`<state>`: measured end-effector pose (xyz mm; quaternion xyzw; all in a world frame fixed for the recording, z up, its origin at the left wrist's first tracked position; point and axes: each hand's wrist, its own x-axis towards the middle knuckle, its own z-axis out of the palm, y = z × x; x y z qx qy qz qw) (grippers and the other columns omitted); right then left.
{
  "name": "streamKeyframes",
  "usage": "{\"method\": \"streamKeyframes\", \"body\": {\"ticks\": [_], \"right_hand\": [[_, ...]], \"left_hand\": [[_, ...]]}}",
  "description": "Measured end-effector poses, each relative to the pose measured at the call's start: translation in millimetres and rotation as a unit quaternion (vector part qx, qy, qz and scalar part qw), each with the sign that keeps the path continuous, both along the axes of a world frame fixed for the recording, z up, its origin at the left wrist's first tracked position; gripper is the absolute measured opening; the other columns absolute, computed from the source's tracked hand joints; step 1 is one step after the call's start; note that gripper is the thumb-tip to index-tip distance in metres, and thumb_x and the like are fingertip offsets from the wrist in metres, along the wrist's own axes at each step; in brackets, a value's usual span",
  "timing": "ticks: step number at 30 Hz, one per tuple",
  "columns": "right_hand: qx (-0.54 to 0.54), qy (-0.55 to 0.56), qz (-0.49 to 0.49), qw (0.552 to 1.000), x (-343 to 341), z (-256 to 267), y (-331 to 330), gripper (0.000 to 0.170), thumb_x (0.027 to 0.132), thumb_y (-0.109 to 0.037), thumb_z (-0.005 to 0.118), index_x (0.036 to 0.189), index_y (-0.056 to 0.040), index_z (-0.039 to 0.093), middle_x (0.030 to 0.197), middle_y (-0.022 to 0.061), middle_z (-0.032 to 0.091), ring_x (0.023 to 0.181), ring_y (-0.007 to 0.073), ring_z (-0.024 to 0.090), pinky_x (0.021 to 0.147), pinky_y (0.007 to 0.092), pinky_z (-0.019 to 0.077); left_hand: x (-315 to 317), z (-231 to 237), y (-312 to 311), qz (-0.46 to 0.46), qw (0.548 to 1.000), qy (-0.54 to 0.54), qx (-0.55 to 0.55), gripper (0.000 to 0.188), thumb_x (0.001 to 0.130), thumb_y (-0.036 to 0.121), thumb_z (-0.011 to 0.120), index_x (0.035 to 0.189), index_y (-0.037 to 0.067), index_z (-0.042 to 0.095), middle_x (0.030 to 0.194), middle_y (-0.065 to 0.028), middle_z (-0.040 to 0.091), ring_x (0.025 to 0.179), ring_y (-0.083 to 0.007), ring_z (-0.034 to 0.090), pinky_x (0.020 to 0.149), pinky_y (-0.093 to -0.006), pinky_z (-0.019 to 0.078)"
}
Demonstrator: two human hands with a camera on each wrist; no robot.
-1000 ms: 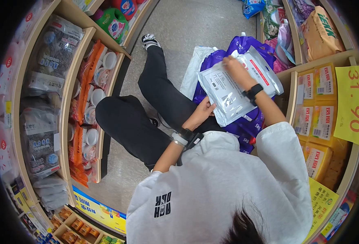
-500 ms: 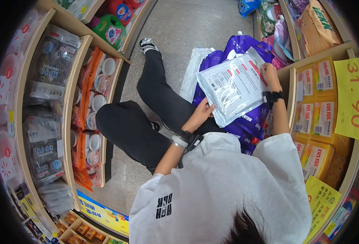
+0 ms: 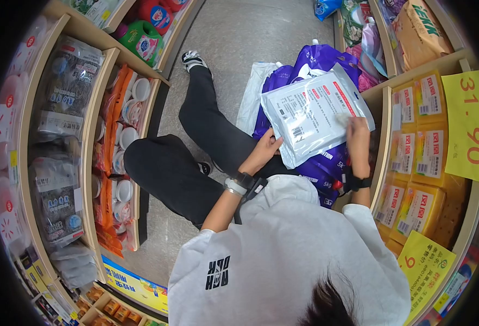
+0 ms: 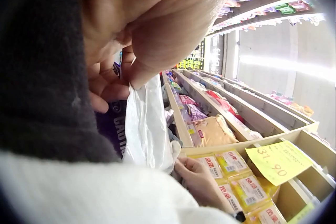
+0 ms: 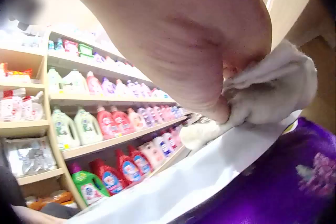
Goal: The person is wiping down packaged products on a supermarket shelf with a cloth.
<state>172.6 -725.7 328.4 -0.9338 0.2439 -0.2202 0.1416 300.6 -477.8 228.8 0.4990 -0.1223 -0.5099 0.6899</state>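
A flat silver-white plastic package [image 3: 304,122] with printed text and a red label strip lies over large purple bags [image 3: 332,57] beside the person's leg. At its near left corner my left hand [image 3: 262,154] pinches the edge between thumb and fingers; the left wrist view shows the thumb on the white package edge [image 4: 147,124]. My right hand [image 3: 359,141] is at the package's right side, gripping a crumpled whitish cloth [image 5: 278,90]. In the right wrist view the cloth lies against the package's pale surface [image 5: 157,192], with the purple bag below.
On the right, a shelf holds yellow soap packs [image 3: 432,155] behind a yellow price sign [image 3: 467,127]. The left shelf carries bagged scourers [image 3: 60,201] and white-lidded tubs [image 3: 125,190]. Detergent bottles [image 3: 142,43] stand farther ahead. The person's black-clad leg [image 3: 207,108] stretches along the floor.
My right hand has moved from the package's top middle out to its far right edge, then back toward the body along the right side. The left hand stays at the corner.
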Motion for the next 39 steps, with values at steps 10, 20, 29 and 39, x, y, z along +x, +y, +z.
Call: {"method": "streamKeyframes", "body": {"ticks": [10, 20, 29, 39], "right_hand": [[0.067, 0.113, 0.256, 0.958, 74, -18, 120, 0.012, 0.078, 0.001, 0.058, 0.09, 0.0036, 0.058, 0.094, 0.0209, 0.054, 0.091, 0.0379, 0.06, 0.076, 0.0422, 0.0518], [-0.048, 0.196, 0.369, 0.907, 200, -57, 89, 0.01, 0.076, -0.003, 0.061, 0.084, 0.0039, 0.061, 0.088, 0.0225, 0.061, 0.085, 0.0397, 0.063, 0.073, 0.0445, 0.0524], [0.004, 0.191, 0.394, 0.899, 188, -50, 81, 0.011, 0.079, -0.007, 0.062, 0.081, 0.004, 0.063, 0.091, 0.0208, 0.059, 0.086, 0.038, 0.062, 0.076, 0.0429, 0.0513], [0.085, 0.137, 0.232, 0.959, 71, -13, 118, 0.011, 0.073, 0.0, 0.065, 0.084, 0.0032, 0.065, 0.089, 0.016, 0.055, 0.083, 0.0357, 0.061, 0.071, 0.0415, 0.0507]], "left_hand": [[-3, -17, -2, 0.031, 0.999, -0.024, 0.019, 0.043, 0.099, 0.01, 0.05, 0.138, 0.004, 0.035, 0.115, -0.0091, 0.061, 0.098, -0.015, 0.063, 0.084, -0.0302, 0.0532], [1, -12, -2, 0.023, 1.0, 0.011, 0.004, 0.028, 0.1, 0.013, 0.049, 0.124, 0.001, 0.042, 0.105, -0.011, 0.063, 0.096, -0.0173, 0.064, 0.084, -0.0329, 0.053], [-2, -15, -1, 0.023, 1.0, 0.014, 0.01, 0.028, 0.1, 0.015, 0.049, 0.126, 0.006, 0.046, 0.107, -0.0084, 0.065, 0.095, -0.0141, 0.063, 0.084, -0.0303, 0.0509], [-5, -10, -1, 0.032, 0.999, 0.001, 0.01, 0.035, 0.099, 0.017, 0.052, 0.132, 0.007, 0.043, 0.114, -0.0071, 0.062, 0.1, -0.0126, 0.061, 0.082, -0.0276, 0.0507]]}}
